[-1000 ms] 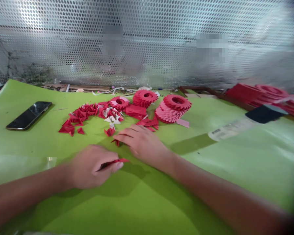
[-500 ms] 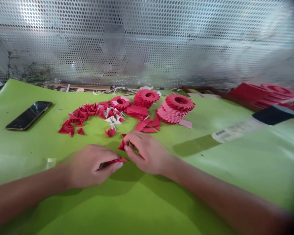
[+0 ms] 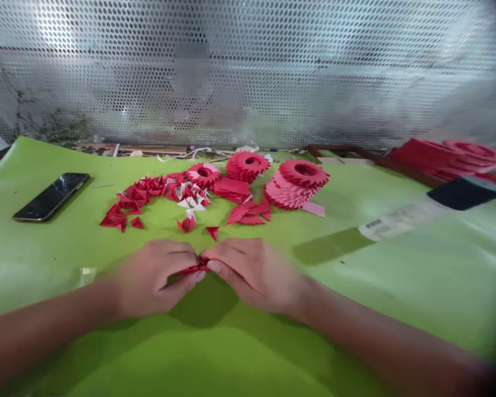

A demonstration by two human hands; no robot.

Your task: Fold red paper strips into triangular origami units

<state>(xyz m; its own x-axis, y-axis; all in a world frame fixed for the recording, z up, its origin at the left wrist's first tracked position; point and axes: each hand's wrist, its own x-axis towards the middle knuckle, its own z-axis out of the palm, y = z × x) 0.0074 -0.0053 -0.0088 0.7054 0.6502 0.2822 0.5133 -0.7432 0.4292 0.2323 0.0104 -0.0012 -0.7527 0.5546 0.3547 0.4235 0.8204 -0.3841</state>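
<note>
Folded red paper point(image 3: 190, 271), held between both hands above the middle of the green bench point(image 3: 215, 353). From left to right: the left hand point(image 3: 152, 281) pinches it between thumb and fingers; the right hand point(image 3: 256, 273) has fingers closed on its right end, where separate pieces cannot be told apart. It is probably light, crisp and easily crushed, best gripped along the folds. Farther right stands a clear container point(image 3: 400, 219) with a dark end, contents indistinct; red paper stacks point(image 3: 424, 157) lie by the bench's far right corner.
</note>
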